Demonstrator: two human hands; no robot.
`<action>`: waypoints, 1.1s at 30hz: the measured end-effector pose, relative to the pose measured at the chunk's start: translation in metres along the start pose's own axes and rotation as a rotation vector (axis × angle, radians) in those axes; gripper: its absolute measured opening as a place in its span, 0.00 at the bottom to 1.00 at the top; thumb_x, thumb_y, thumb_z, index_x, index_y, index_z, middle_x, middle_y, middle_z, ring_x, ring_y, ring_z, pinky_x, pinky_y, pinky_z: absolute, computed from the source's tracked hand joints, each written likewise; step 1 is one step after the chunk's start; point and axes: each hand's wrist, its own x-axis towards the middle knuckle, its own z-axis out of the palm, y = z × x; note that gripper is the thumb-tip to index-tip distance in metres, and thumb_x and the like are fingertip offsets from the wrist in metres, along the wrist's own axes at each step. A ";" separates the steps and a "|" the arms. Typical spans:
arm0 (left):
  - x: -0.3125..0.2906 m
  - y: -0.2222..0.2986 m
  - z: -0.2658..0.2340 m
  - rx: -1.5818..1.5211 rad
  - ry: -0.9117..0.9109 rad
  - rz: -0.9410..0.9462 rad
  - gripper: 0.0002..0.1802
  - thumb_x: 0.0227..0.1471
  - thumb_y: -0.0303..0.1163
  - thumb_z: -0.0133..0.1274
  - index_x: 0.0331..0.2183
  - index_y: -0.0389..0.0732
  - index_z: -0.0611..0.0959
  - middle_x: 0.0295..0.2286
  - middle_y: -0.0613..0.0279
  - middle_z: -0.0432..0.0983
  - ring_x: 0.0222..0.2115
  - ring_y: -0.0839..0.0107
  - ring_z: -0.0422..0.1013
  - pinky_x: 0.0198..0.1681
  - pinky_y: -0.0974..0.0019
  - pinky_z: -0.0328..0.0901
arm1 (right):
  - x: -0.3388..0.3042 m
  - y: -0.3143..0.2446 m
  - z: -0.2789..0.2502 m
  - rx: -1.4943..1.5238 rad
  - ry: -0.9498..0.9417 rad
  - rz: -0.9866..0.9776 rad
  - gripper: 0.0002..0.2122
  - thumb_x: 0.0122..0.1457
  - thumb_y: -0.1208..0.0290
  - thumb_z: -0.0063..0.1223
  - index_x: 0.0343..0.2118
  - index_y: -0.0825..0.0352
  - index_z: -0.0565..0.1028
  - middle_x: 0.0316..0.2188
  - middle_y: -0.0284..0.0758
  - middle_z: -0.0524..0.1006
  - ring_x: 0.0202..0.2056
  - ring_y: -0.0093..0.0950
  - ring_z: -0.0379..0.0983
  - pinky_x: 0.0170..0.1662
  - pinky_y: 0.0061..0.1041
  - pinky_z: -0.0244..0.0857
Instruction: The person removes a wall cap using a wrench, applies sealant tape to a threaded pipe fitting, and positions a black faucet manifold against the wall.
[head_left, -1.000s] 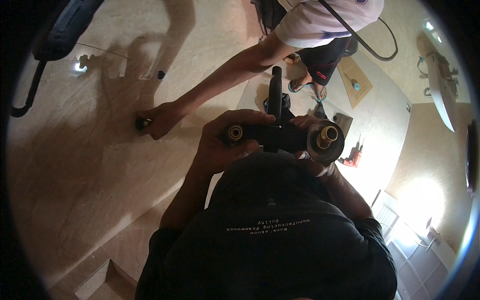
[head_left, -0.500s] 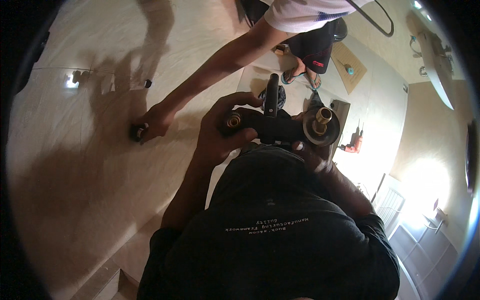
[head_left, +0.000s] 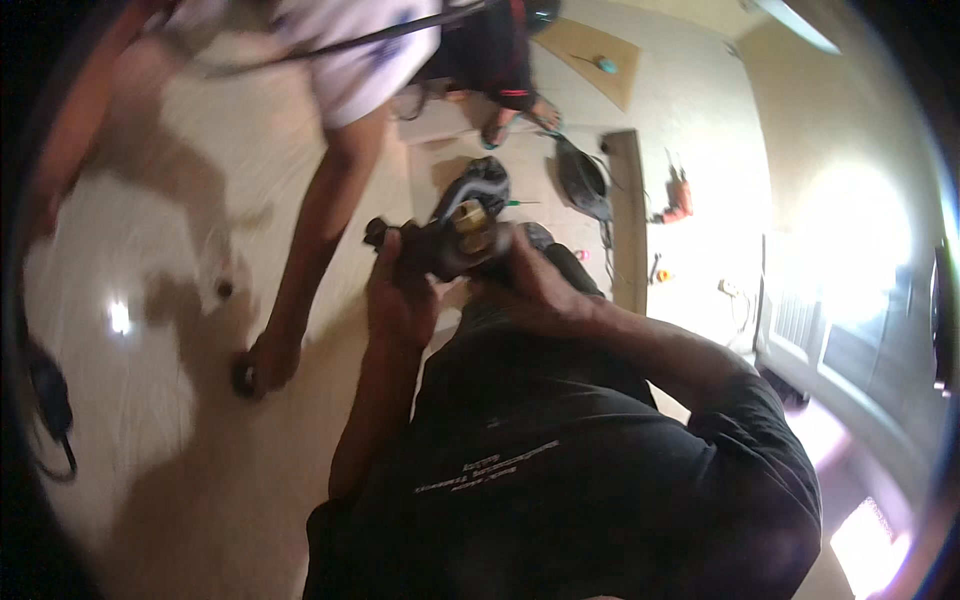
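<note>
In front of my chest I hold a black mixer tap (head_left: pixel 430 252) with brass threaded connectors (head_left: pixel 472 225) facing up; motion blurs it. My left hand (head_left: pixel 405 300) grips its left end, thumb raised along the body. At the other end, my right hand (head_left: pixel 535 285) is closed round the tap, its fingers partly hidden. To the left, a co-worker's hand (head_left: pixel 272 365) reaches down to a dark round fitting (head_left: pixel 244 374) on the beige tiled surface. A second small dark fitting (head_left: pixel 224 288) shows just above it.
A red power drill (head_left: pixel 680 198) lies to the right, past a long ledge (head_left: pixel 628 220). Nearer are a black open bag (head_left: pixel 582 178) and a green screwdriver (head_left: pixel 522 203). The co-worker's sandalled feet (head_left: pixel 497 128) stand at the back, beside a tan board (head_left: pixel 610 75).
The tap has turned and shifted left in my hands, its brass ends now close together. My view has swung, and the co-worker's body appears further left, one hand still at the dark fitting.
</note>
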 end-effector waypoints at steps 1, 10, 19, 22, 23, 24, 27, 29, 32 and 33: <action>0.008 -0.001 -0.008 0.014 -0.048 -0.052 0.26 0.66 0.53 0.42 0.47 0.40 0.80 0.44 0.56 0.80 0.50 0.63 0.72 0.60 0.47 0.58 | 0.000 0.003 -0.003 -0.123 -0.023 0.017 0.23 0.59 0.68 0.63 0.50 0.67 0.60 0.43 0.51 0.73 0.48 0.45 0.73 0.47 0.41 0.66; 0.083 -0.043 -0.053 0.356 -0.002 -0.479 0.15 0.62 0.40 0.54 0.43 0.40 0.78 0.32 0.57 0.77 0.33 0.67 0.76 0.37 0.65 0.74 | -0.018 0.051 -0.028 -0.265 -0.179 0.084 0.23 0.56 0.66 0.64 0.51 0.68 0.68 0.43 0.47 0.76 0.50 0.48 0.72 0.52 0.44 0.67; 0.125 -0.072 -0.029 0.703 0.104 -0.574 0.19 0.58 0.38 0.57 0.47 0.41 0.74 0.28 0.59 0.75 0.25 0.67 0.75 0.34 0.60 0.74 | -0.014 0.111 -0.081 -0.859 0.313 0.148 0.27 0.59 0.57 0.60 0.61 0.59 0.69 0.58 0.42 0.67 0.63 0.45 0.58 0.61 0.45 0.59; 0.130 -0.073 0.006 0.611 0.098 -0.574 0.19 0.56 0.41 0.60 0.44 0.40 0.76 0.28 0.58 0.75 0.26 0.66 0.75 0.35 0.60 0.75 | -0.009 0.130 -0.104 -0.517 0.093 0.217 0.23 0.63 0.60 0.56 0.58 0.66 0.69 0.50 0.46 0.73 0.56 0.47 0.67 0.59 0.43 0.61; 0.133 -0.076 0.007 0.619 0.123 -0.564 0.19 0.56 0.41 0.60 0.44 0.40 0.76 0.28 0.58 0.75 0.26 0.66 0.75 0.35 0.60 0.75 | -0.009 0.136 -0.106 -0.495 0.080 0.205 0.23 0.63 0.60 0.56 0.58 0.66 0.69 0.50 0.46 0.73 0.56 0.47 0.67 0.59 0.43 0.61; 0.136 -0.079 0.010 0.630 0.152 -0.534 0.19 0.55 0.41 0.60 0.42 0.40 0.76 0.28 0.58 0.75 0.26 0.66 0.75 0.35 0.60 0.75 | -0.008 0.141 -0.110 -0.403 0.077 0.183 0.20 0.63 0.62 0.56 0.55 0.67 0.70 0.47 0.46 0.74 0.54 0.47 0.69 0.57 0.42 0.62; 0.135 -0.081 0.030 0.666 0.212 -0.492 0.18 0.55 0.43 0.61 0.39 0.41 0.76 0.27 0.58 0.74 0.26 0.66 0.76 0.34 0.62 0.75 | -0.006 0.139 -0.112 -0.339 0.111 0.144 0.16 0.63 0.67 0.56 0.50 0.69 0.71 0.44 0.46 0.76 0.51 0.46 0.70 0.55 0.41 0.63; 0.133 -0.082 0.035 0.681 0.198 -0.466 0.18 0.54 0.45 0.61 0.35 0.42 0.75 0.26 0.60 0.73 0.25 0.67 0.76 0.34 0.62 0.75 | -0.006 0.140 -0.112 -0.394 0.157 0.105 0.14 0.62 0.70 0.56 0.47 0.70 0.71 0.42 0.46 0.76 0.49 0.45 0.71 0.54 0.41 0.64; 0.134 -0.085 0.027 0.687 0.186 -0.429 0.18 0.53 0.44 0.61 0.35 0.41 0.75 0.25 0.59 0.74 0.24 0.68 0.76 0.31 0.64 0.75 | -0.008 0.139 -0.109 -0.374 0.176 0.134 0.13 0.62 0.71 0.57 0.46 0.70 0.71 0.41 0.46 0.75 0.49 0.45 0.71 0.52 0.41 0.65; 0.133 -0.086 0.027 0.687 0.184 -0.428 0.18 0.53 0.44 0.61 0.35 0.41 0.75 0.25 0.59 0.74 0.24 0.68 0.76 0.31 0.64 0.75 | -0.009 0.140 -0.109 -0.376 0.177 0.133 0.13 0.62 0.71 0.57 0.46 0.70 0.71 0.41 0.46 0.75 0.49 0.45 0.71 0.52 0.41 0.65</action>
